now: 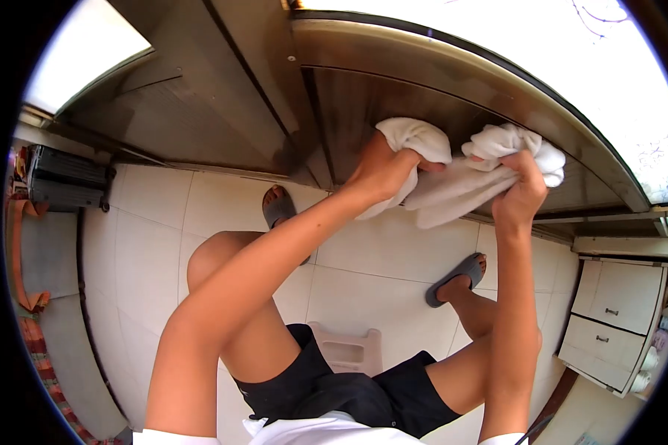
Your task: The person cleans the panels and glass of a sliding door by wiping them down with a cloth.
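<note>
A white cloth point(453, 194) is bunched up in both of my hands in front of a dark brown panel point(349, 96). My left hand point(390, 169) grips one end, with a fold wrapped over the fingers. Around the other end, to the right, the fingers of my right hand point(521, 189) are closed, and a crumpled wad sticks out above them. Between the hands the cloth hangs loosely. Some of my fingertips are hidden in the folds.
I sit on a low plastic stool point(349, 348) over a tiled floor point(371, 289). My slippered feet flank the panel's base. A white drawer cabinet point(608, 319) stands right; a black case point(67, 178) lies left. Bright glass point(512, 30) tops the panel.
</note>
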Demonstrator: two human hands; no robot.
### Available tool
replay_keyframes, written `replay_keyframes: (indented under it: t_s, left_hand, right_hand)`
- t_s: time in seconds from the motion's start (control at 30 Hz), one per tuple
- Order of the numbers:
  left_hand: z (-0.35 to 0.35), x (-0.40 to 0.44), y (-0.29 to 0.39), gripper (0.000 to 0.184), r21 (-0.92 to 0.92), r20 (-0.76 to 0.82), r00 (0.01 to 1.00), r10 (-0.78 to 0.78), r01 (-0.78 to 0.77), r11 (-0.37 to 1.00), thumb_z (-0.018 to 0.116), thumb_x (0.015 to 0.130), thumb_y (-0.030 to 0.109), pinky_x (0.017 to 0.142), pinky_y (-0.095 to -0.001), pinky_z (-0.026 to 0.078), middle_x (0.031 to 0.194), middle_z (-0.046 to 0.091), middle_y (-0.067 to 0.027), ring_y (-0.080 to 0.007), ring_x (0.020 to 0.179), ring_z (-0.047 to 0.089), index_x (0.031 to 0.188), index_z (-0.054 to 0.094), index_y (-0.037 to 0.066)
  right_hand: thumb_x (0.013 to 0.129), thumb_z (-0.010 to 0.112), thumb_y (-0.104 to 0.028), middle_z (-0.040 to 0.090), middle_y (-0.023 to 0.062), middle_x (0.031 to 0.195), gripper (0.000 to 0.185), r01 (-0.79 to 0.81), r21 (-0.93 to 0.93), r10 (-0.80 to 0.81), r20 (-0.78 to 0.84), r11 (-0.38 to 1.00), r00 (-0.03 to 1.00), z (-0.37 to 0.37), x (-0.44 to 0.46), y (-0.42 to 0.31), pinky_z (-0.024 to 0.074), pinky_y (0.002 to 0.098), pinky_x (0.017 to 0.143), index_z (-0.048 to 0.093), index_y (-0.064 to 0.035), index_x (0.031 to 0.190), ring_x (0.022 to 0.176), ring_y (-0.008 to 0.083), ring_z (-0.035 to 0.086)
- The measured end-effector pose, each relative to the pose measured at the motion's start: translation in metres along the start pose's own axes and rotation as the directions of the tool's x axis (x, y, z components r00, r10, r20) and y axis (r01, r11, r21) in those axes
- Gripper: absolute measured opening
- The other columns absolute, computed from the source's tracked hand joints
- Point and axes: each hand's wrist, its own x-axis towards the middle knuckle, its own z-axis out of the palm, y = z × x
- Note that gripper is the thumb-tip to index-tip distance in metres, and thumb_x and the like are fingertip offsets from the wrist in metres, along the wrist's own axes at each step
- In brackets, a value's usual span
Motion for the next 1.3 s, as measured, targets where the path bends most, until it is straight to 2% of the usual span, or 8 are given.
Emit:
replay_keyframes:
  t_s: [0.13, 0.23, 0.33, 0.43, 0.57, 0.9, 1.13, 1.3]
  left_hand:
    - [0.005, -0.003, -0.018, 0.025, -0.127, -0.03, 0.949, -0.314, 0.308, 0.943, 0.05, 0.082, 0.004, 0.081, -0.0297, 0.056, 0.09, 0.074, -0.0135, -0.0213, 0.087, 0.073, 0.097, 0.067, -0.007]
    - [0.005, -0.001, -0.058, 0.026, -0.173, -0.033, 0.894, -0.447, 0.435, 0.884, 0.048, 0.082, 0.004, 0.077, -0.0321, 0.057, 0.091, 0.074, -0.0158, -0.0226, 0.086, 0.073, 0.097, 0.067, -0.007]
    - [0.012, -0.003, -0.068, 0.025, -0.372, -0.032, 0.907, -0.42, 0.379, 0.847, 0.049, 0.084, 0.005, 0.073, -0.0322, 0.057, 0.086, 0.074, -0.0156, -0.0223, 0.083, 0.073, 0.095, 0.067, -0.007]
    - [0.021, 0.001, -0.044, 0.019, -0.376, -0.025, 0.909, -0.415, 0.377, 0.847, 0.051, 0.086, 0.007, 0.065, -0.0315, 0.055, 0.078, 0.071, -0.0126, -0.0208, 0.073, 0.07, 0.09, 0.066, -0.004]
    - [0.031, 0.006, 0.004, 0.013, -0.313, -0.032, 0.981, -0.192, 0.173, 0.934, 0.054, 0.087, 0.01, 0.056, -0.0311, 0.047, 0.066, 0.059, -0.0057, -0.0168, 0.056, 0.059, 0.078, 0.059, 0.002]
    - [0.034, 0.016, 0.066, 0.011, -0.155, -0.023, 0.991, 0.133, -0.135, 0.979, 0.055, 0.084, 0.004, 0.05, -0.0295, 0.043, 0.06, 0.057, -0.0048, -0.0137, 0.052, 0.057, 0.074, 0.059, 0.001]
    - [0.045, 0.015, 0.061, 0.015, -0.207, -0.103, 0.992, 0.067, -0.088, 0.974, 0.052, 0.085, 0.005, 0.049, -0.0295, 0.042, 0.06, 0.058, -0.0043, -0.0129, 0.051, 0.057, 0.072, 0.057, 0.002]
    - [0.041, 0.016, 0.052, 0.016, -0.205, -0.081, 0.995, 0.066, -0.082, 0.975, 0.051, 0.084, 0.005, 0.047, -0.0297, 0.043, 0.059, 0.057, -0.0044, -0.013, 0.05, 0.056, 0.07, 0.056, 0.003]
  right_hand:
    - [0.077, 0.056, 0.002, 0.067, 0.0112, 0.092, 0.009, -0.234, 0.303, 0.215, 0.094, 0.924, 0.972, -0.002, 0.001, -0.01, 0.0505, 0.0333, 0.082, 0.063, 0.0073, 0.078, 0.085, 0.0217, 0.063]
    - [0.078, 0.055, 0.0, 0.068, 0.0121, 0.091, 0.012, -0.246, 0.278, 0.231, 0.085, 0.929, 0.969, 0.0, -0.001, -0.019, 0.0504, 0.0323, 0.083, 0.063, 0.0078, 0.081, 0.086, 0.021, 0.063]
    - [0.079, 0.055, -0.001, 0.066, 0.0101, 0.086, 0.011, -0.206, 0.201, 0.193, 0.081, 0.958, 0.978, -0.007, 0.001, -0.017, 0.0496, 0.0314, 0.08, 0.063, 0.0065, 0.078, 0.083, 0.0187, 0.061]
    - [0.081, 0.05, -0.004, 0.067, 0.0151, 0.1, 0.024, -0.135, -0.046, 0.138, 0.062, 0.99, 0.989, -0.034, 0.012, 0.023, 0.0527, 0.0372, 0.088, 0.063, 0.0073, 0.098, 0.093, 0.0262, 0.065]
    - [0.076, 0.056, 0.0, 0.059, 0.0047, 0.073, 0.008, -0.1, 0.105, 0.095, 0.05, 0.989, 0.994, -0.002, 0.005, -0.005, 0.0449, 0.0299, 0.065, 0.056, 0.0016, 0.068, 0.068, 0.0145, 0.054]
    - [0.074, 0.061, -0.005, 0.057, 0.0055, 0.076, 0.008, -0.411, -0.253, 0.448, 0.111, 0.876, 0.887, -0.007, -0.035, 0.066, 0.0462, 0.0328, 0.067, 0.055, -0.0002, 0.075, 0.075, 0.0171, 0.056]
    - [0.073, 0.062, -0.003, 0.056, 0.0066, 0.073, 0.009, -0.318, -0.287, 0.395, 0.27, 0.903, 0.878, -0.001, -0.037, 0.083, 0.046, 0.0327, 0.065, 0.054, 0.0006, 0.074, 0.069, 0.0173, 0.054]
    - [0.073, 0.063, 0.0, 0.056, 0.0055, 0.07, 0.007, -0.14, -0.278, 0.233, 0.337, 0.95, 0.912, 0.021, -0.015, -0.012, 0.0452, 0.0321, 0.063, 0.057, 0.0006, 0.07, 0.066, 0.0152, 0.053]
